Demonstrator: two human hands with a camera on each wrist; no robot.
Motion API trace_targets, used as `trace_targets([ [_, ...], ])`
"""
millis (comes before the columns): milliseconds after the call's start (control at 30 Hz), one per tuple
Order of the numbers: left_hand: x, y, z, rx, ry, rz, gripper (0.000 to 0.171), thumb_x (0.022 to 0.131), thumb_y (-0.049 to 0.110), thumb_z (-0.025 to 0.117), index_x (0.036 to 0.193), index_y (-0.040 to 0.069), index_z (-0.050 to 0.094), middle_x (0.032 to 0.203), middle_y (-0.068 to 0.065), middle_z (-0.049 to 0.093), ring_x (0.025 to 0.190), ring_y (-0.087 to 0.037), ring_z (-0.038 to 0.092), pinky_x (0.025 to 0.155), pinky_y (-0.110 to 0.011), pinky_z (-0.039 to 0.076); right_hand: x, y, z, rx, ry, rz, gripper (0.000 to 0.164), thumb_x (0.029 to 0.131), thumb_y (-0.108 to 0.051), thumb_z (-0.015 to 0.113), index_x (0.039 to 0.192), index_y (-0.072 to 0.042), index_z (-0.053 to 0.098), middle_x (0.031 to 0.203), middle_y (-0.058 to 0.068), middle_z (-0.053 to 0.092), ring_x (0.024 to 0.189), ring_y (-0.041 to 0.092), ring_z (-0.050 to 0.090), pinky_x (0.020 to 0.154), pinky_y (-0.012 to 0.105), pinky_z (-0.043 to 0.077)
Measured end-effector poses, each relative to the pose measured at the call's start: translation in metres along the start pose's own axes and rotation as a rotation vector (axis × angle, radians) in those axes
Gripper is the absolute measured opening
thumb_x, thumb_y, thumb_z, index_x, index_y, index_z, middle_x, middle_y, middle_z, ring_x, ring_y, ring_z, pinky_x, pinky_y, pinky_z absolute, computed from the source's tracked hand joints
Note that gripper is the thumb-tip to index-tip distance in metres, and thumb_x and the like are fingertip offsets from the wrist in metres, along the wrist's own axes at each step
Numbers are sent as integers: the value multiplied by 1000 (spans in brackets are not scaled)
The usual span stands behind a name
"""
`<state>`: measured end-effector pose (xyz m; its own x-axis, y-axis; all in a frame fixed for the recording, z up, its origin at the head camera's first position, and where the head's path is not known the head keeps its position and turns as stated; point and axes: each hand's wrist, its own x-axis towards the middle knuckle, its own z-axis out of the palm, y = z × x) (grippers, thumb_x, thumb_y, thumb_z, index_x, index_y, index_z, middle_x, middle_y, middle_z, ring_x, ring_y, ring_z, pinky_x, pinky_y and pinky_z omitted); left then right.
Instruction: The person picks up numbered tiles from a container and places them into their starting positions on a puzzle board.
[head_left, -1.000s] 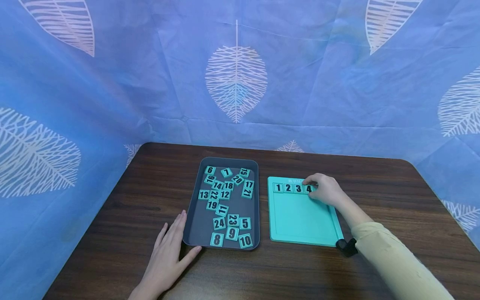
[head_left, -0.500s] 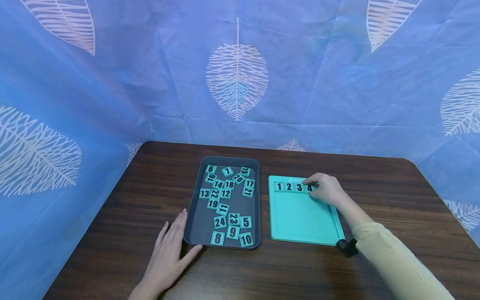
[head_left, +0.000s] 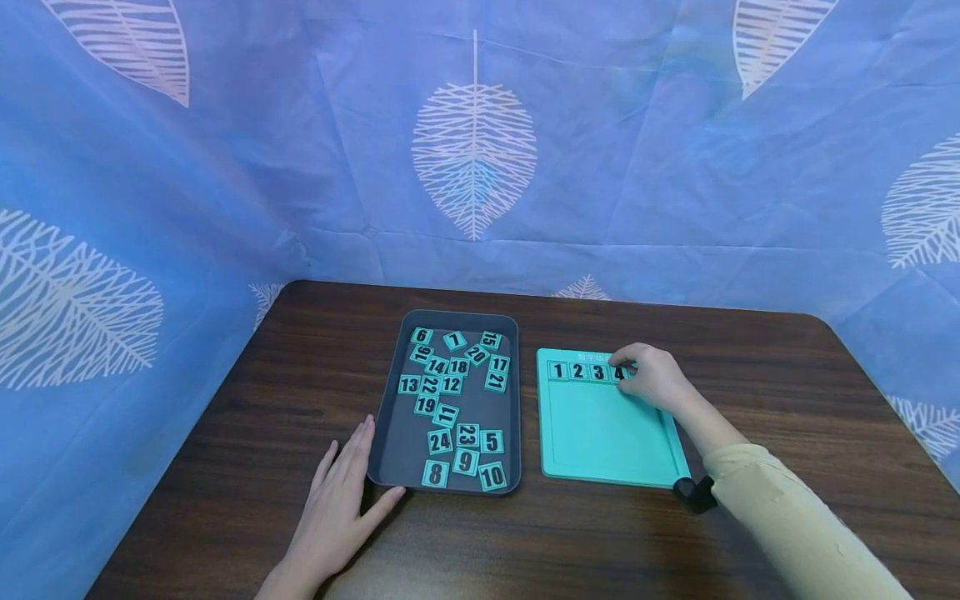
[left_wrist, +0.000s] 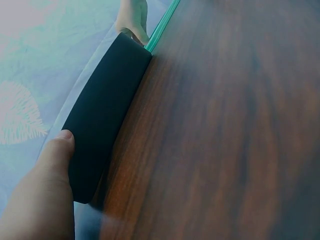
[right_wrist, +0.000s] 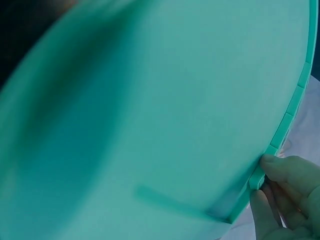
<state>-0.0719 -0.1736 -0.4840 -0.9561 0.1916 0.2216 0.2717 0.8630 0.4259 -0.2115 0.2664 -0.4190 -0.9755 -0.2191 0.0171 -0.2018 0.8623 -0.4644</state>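
Observation:
My right hand (head_left: pixel 652 379) is over the top edge of a turquoise square board (head_left: pixel 600 437), pinching the number tile marked 4 (head_left: pixel 618 373) between thumb and fingers. Tiles marked 1 (head_left: pixel 558 370), 2 (head_left: pixel 578 371) and 3 (head_left: pixel 598 372) lie in a row to its left. In the right wrist view the pinched tile (right_wrist: pixel 256 179) sits a little tilted at the end of that row, near the board's corner. My left hand (head_left: pixel 330 504) lies with straight fingers along the left side of a dark grey tray (head_left: pixel 401 450), its thumb (left_wrist: pixel 57 155) touching the tray's near wall.
Several loose turquoise number tiles, among them the 5 (head_left: pixel 492 442) and the 8 (head_left: pixel 435 473), lie at various angles in the tray. Tray and board stand side by side on a dark wooden table (head_left: pixel 480 550). Behind it hangs a blue cloth (head_left: pixel 337 167) with white leaf prints.

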Motion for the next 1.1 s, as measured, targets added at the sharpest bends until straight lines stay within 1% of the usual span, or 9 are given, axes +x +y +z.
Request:
trace_targets([
  [200, 1, 0, 0, -4, -2, -2, 91, 89, 62, 52, 155, 17, 9, 158, -3, 20, 141, -20, 24, 113, -51, 13, 0, 0, 0, -2, 1, -4, 30, 82, 1, 70, 111, 4, 66, 118, 25, 58, 102, 41, 57, 77, 50, 51],
  [533, 1, 0, -1, -5, -1, 2, 91, 89, 62, 53, 155, 16, 10, 158, -2, 19, 141, -19, 23, 113, -51, 13, -1, -1, -3, 4, -6, 13, 32, 82, 0, 70, 113, 3, 66, 118, 25, 59, 103, 40, 56, 78, 51, 50],
  [633, 1, 0, -1, -6, -4, 3, 91, 89, 62, 53, 155, 17, 10, 158, -1, 18, 142, -19, 23, 113, -50, 13, -1, -2, -6, 1, -5, 1, 31, 82, 0, 70, 113, 3, 66, 116, 24, 60, 103, 39, 56, 78, 51, 50],
  [733, 1, 0, -1, -6, -5, 4, 91, 89, 62, 53, 155, 17, 10, 158, -1, 18, 142, -19, 23, 113, -50, 13, -1, -9, -8, 17, 2, -31, 32, 82, 0, 71, 113, 3, 66, 116, 23, 59, 102, 39, 57, 78, 50, 50],
  [800, 1, 0, -1, -4, -5, 4, 91, 89, 62, 53, 155, 17, 10, 158, -1, 18, 142, -19, 23, 113, -50, 12, -2, -19, -8, 59, -4, -67, 33, 82, -1, 71, 114, 3, 65, 118, 23, 59, 102, 39, 59, 78, 49, 52],
  [900, 1, 0, -2, -3, -3, 2, 91, 89, 62, 53, 155, 16, 10, 158, -2, 19, 141, -20, 23, 113, -50, 12, -1, -41, -5, 164, -39, -150, 34, 83, -4, 72, 116, 1, 64, 119, 20, 59, 102, 36, 61, 81, 44, 54],
  [967, 0, 0, -2, -3, -5, 0, 91, 89, 62, 52, 155, 16, 10, 158, -2, 19, 141, -20, 23, 113, -50, 12, -1, -60, 0, 257, -97, -205, 36, 84, -9, 74, 118, -1, 64, 119, 16, 59, 103, 33, 61, 83, 40, 54],
  [1033, 0, 0, -2, -6, -6, 0, 91, 89, 62, 52, 155, 16, 10, 158, -2, 19, 141, -20, 23, 113, -50, 12, -1, -79, 6, 370, -178, -239, 39, 83, -12, 75, 119, -2, 63, 117, 14, 60, 104, 31, 60, 84, 36, 54],
  [1100, 0, 0, -2, -8, -7, 0, 91, 89, 62, 52, 155, 16, 10, 158, -3, 19, 141, -20, 23, 113, -50, 13, -2, -96, 12, 486, -269, -250, 41, 83, -13, 76, 119, -1, 62, 117, 16, 59, 106, 32, 59, 85, 34, 53],
])
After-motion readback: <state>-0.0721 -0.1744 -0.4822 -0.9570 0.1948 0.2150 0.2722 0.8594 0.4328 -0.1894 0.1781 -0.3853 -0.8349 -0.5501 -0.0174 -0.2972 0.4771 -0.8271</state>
